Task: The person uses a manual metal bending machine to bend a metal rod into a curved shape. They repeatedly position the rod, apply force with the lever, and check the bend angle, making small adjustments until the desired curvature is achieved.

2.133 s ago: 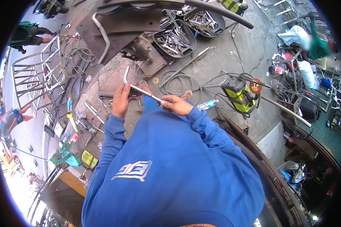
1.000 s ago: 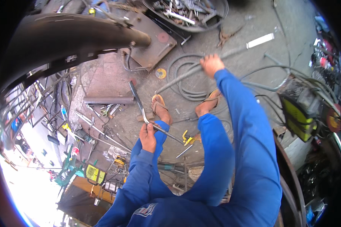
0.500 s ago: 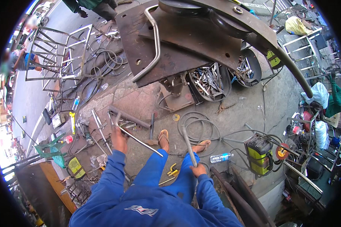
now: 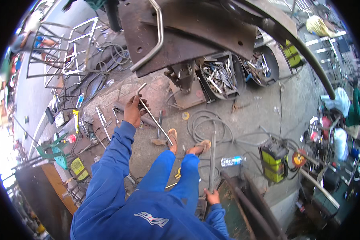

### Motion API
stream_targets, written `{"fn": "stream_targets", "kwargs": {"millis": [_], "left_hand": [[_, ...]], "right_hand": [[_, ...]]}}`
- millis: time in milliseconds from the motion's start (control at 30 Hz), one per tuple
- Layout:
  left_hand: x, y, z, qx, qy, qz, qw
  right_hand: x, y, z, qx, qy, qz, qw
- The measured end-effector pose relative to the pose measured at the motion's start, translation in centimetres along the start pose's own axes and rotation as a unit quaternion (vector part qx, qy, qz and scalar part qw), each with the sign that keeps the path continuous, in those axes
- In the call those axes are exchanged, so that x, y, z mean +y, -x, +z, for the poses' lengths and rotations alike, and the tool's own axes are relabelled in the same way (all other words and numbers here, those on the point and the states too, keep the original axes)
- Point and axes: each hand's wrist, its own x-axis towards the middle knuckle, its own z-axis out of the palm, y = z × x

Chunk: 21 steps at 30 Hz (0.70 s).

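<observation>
A thin metal rod [image 4: 157,127], bent at its far end, is gripped in my raised left hand [image 4: 133,112]. It slants down from the fingers toward my left foot. Low beside my right leg, my right hand [image 4: 212,197] has its fingers wrapped round the near end of a long grey metal pipe [image 4: 213,160]. Ahead of my left hand stands a pipe bender with a brown steel plate [image 4: 220,52]. A bent steel tube [image 4: 161,28] lies along the plate's left side, apart from my hand.
Two dark bins of metal offcuts [image 4: 240,86] [image 4: 277,72] sit beside the bender. A hammer [image 4: 159,141], coiled cable [image 4: 231,134], a water bottle [image 4: 233,161] and a yellow-green machine [image 4: 273,162] lie around my feet. Metal frames [image 4: 70,66] stand far left. A person's dark leg [image 4: 113,16] shows beyond the plate.
My left hand has moved forward and up with the rod, toward the plate. My right hand has drawn back and slightly right, and its pipe now points more straight ahead.
</observation>
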Motion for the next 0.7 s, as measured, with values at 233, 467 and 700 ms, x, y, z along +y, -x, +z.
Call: {"fn": "stream_targets", "kwargs": {"millis": [233, 467, 700], "left_hand": [[-2.1, 5.7, -0.8, 0.11, -0.035, -0.011, 0.993], [-4.8, 7.4, -0.9, 0.086, 0.003, -0.039, 0.995], [-5.5, 8.7, -0.6, 0.078, 0.037, 0.009, 0.996]], "right_hand": [[2.0, -0.3, 0.4, -0.16, -0.145, 0.148, 0.965], [-1.0, -2.8, -3.8, -0.239, -0.004, 0.218, 0.946], [3.0, 0.6, -4.0, -0.229, 0.003, 0.283, 0.932]]}}
